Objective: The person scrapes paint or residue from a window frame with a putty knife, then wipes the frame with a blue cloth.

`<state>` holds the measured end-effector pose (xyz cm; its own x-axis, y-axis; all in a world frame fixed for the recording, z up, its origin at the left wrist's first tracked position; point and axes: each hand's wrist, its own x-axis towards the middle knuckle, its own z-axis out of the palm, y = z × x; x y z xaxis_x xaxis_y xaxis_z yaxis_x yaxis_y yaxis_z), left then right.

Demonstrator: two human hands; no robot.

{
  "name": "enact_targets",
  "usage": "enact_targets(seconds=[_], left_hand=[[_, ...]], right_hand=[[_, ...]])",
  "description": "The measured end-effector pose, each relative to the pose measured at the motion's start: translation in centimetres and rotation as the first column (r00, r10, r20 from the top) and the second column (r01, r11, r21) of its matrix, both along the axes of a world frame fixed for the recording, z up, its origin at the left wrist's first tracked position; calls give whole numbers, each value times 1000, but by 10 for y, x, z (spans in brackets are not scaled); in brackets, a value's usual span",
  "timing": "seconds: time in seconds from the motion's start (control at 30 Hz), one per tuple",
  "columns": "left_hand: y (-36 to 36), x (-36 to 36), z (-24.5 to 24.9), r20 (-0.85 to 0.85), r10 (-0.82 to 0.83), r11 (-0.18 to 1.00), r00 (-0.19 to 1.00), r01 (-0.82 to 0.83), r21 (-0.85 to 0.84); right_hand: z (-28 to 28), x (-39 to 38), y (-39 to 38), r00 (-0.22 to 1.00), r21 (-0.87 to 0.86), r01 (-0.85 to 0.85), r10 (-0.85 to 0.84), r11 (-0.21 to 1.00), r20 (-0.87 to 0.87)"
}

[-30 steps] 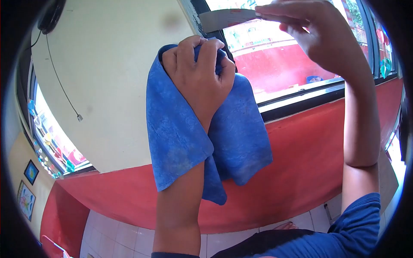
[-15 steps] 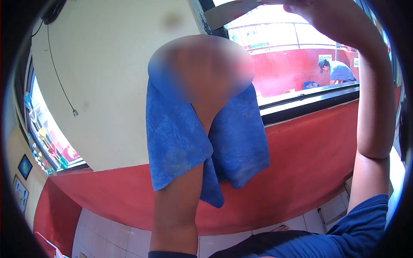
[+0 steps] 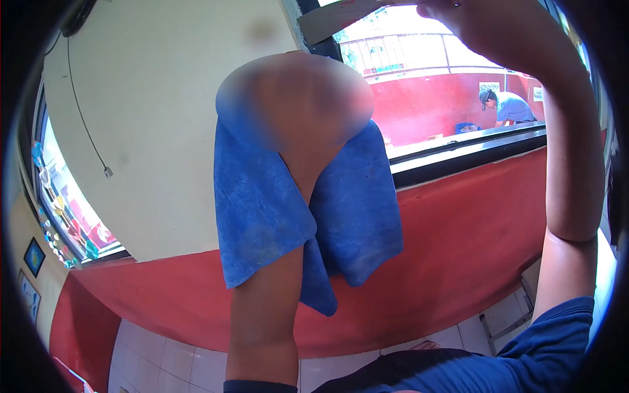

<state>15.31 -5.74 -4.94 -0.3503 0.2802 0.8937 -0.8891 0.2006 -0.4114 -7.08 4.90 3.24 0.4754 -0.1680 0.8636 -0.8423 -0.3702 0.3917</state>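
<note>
My left hand (image 3: 298, 98) is raised in front of the wall, with a blurred oval over its fingers. From it a blue cloth (image 3: 354, 216) hangs down on both sides of my wrist and forearm. At the top right my right hand (image 3: 491, 29) is lifted in front of the window, partly cut off by the frame's edge. A flat, pale scraper (image 3: 334, 21) with worn marks extends leftward from its fingers, across the dark window frame. The fingers' full grip lies outside the view.
The wall is cream above and red below (image 3: 445, 242). A dark-framed window (image 3: 472, 154) shows a bent-over person (image 3: 514, 108) outside beside a blue tub (image 3: 467, 128). A cord with a plug (image 3: 108, 172) hangs at left, near another window (image 3: 78, 203). White floor tiles (image 3: 177, 357) lie below.
The view has turned slightly right, so wall, window and cloth sit a little further left. The scraper has shifted slightly left along the window frame. Both hands remain raised.
</note>
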Motion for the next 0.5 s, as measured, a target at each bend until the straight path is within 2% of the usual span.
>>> enact_targets(seconds=[0.03, 0.07, 0.13, 0.17, 0.23, 0.27, 0.33, 0.37, 0.43, 0.47, 0.5], left_hand=[[0, 0, 0, 0, 0, 1000, 1000, 0, 2], [0, 0, 0, 0, 1, 1000, 1000, -1, 2], [1, 1, 0, 6, 7, 1000, 1000, -7, -7], [2, 0, 0, 5, 12, 1000, 1000, -12, -10], [3, -2, -1, 15, 20, 1000, 1000, -20, 3], [3, -1, -1, 23, 24, 1000, 999, -25, 6], [0, 0, 1, 40, 25, 1000, 999, -25, -3], [-1, 0, 1, 45, 25, 1000, 999, -25, -5], [0, 0, 0, 40, 44, 999, 998, -44, 18], [0, 0, 1, 43, 54, 998, 998, -55, 27], [0, 1, 1, 43, 55, 998, 998, -56, 28]], right_hand=[[-3, 2, -6, 998, -77, 56, -57, 995, -13], [10, -11, -13, 999, 47, -50, 50, 998, -1], [15, -7, -3, 997, 127, -67, 69, 990, -15], [6, -2, 8, 999, 83, 20, -16, 996, -51], [0, 0, 16, 997, 6, 36, -36, 999, -67], [-1, -3, 16, 998, -31, -31, 29, 999, -56], [1, -2, 16, 998, -73, -25, 21, 997, -56], [3, 1, 15, 997, -77, 43, -48, 996, -63], [12, -1, 8, 999, -3, 28, -28, 1000, -29], [22, -6, -2, 998, 70, -58, 57, 996, 20], [23, -6, -2, 998, 57, -63, 62, 996, 10]])
